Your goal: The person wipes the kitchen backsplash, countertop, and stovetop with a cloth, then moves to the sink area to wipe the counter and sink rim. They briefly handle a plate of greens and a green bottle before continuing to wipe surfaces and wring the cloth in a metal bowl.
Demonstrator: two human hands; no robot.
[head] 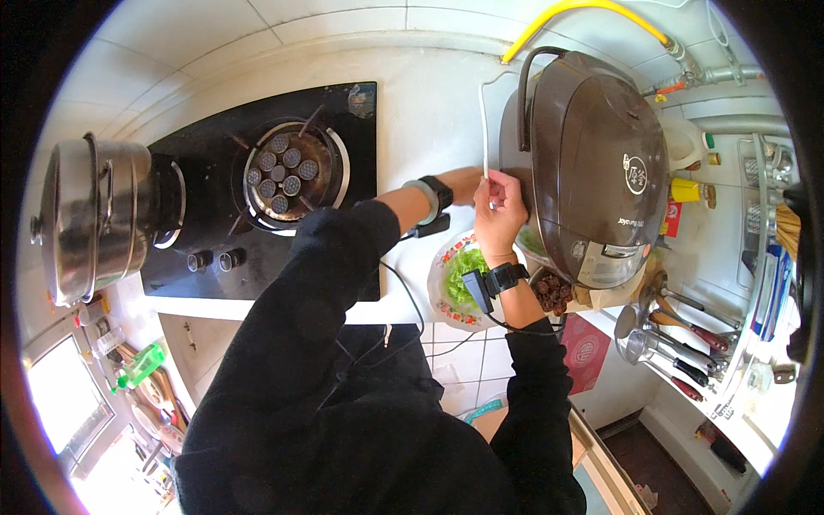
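Note:
My right hand point(501, 215) has thumb and fingertips pinched on a thin white cord point(485, 132). The cord runs up the white counter point(438, 129) and bends towards the back of a large brown Joyoung rice cooker point(599, 161). My left forearm reaches across from the left, and my left hand point(468, 184) is mostly hidden behind the right one, beside the cooker's side wall. Its fingers and grip do not show. Below my right hand, at the counter's front edge, stands a flower-patterned bowl point(443, 293) of shredded green leaves point(465, 273).
A black gas hob point(212, 193) lies left, with a stainless steel pot point(96, 219) on its left burner. Dark brown pieces point(552, 293) sit beside the cooker. A yellow hose point(579, 5) arches behind it. Ladles and other utensils point(669, 341) are at right. Cables trail from my wrist devices.

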